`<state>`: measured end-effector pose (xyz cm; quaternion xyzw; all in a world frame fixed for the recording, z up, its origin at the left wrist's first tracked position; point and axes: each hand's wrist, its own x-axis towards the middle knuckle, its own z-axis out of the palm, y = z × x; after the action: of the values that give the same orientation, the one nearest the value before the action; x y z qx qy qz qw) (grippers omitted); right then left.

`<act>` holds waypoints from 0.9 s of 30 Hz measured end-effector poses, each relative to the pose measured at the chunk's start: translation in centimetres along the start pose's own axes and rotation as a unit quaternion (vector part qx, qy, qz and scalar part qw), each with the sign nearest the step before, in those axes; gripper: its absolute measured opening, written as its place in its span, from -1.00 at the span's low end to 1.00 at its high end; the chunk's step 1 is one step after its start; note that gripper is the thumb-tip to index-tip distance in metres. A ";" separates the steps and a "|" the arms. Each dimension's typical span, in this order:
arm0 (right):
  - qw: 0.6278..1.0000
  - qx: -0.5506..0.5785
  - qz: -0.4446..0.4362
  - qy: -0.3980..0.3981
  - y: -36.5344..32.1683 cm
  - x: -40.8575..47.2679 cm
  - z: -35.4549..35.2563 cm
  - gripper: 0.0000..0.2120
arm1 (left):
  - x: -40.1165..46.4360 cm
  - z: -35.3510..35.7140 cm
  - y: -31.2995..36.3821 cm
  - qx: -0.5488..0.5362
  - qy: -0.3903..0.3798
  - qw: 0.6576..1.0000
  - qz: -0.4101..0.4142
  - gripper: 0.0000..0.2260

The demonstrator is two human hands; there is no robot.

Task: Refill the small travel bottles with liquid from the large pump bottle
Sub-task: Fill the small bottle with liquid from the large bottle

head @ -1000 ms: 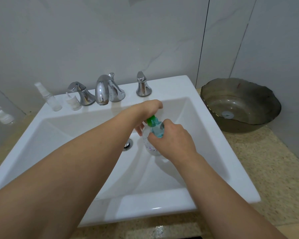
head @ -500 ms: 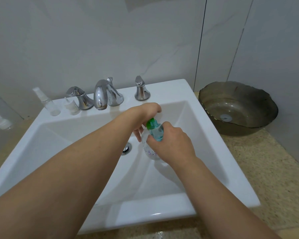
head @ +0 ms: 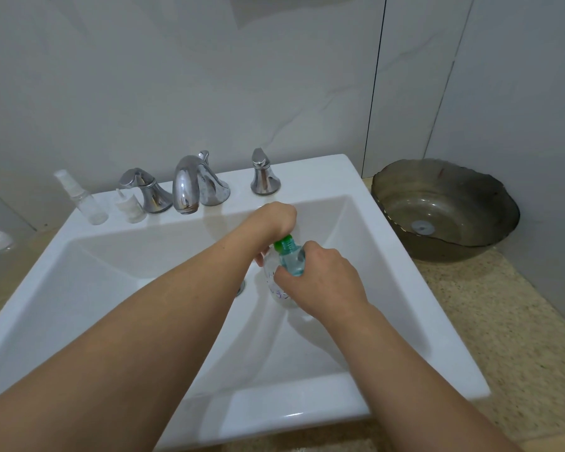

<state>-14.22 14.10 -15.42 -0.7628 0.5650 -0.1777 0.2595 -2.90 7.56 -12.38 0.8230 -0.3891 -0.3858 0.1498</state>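
1. Over the white sink (head: 421, 305), right hand (head: 320, 285) wrapped round clear pump bottle (head: 291, 264); left hand (head: 274, 218) gripping above its green collar (head: 284, 242).
2. Best held steady and upright, turning the top gently.
3. Small spray bottle (head: 85, 199) waiting far left.

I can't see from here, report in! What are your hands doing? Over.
Left hand on green top. Right hand grips the bottle over the sink. Nothing blocking.

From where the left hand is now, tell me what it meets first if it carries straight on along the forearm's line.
Probably the sink's back wall, below the right tap handle. The left hand points up and right from over the green-capped bottle; depth is unclear.
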 end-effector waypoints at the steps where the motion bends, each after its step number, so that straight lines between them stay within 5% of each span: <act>1: 1.000 -0.001 0.000 0.000 0.0 0.0 0.0 -0.70 | 0.0 0.0 -0.1 0.001 0.002 1.000 0.003 -0.61; 6: 1.000 0.003 -0.003 0.004 -0.1 -0.1 0.0 -0.69 | 0.4 -0.3 -0.5 -0.009 -0.021 1.000 0.002 -0.59; 15: 0.999 0.024 -0.017 0.042 -0.1 -0.2 -0.1 -0.68 | 0.6 -2.2 0.1 -0.014 -0.134 0.990 -0.040 -0.26; 27: 1.000 0.010 -0.014 0.025 0.0 0.1 -0.1 -0.68 | 0.8 -1.0 -0.4 -0.018 -0.054 0.998 -0.029 -0.56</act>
<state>-14.22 14.04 -15.34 -0.7635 0.5585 -0.2057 0.2505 -1.61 7.12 -12.33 0.8091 -0.3660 -0.4404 0.1321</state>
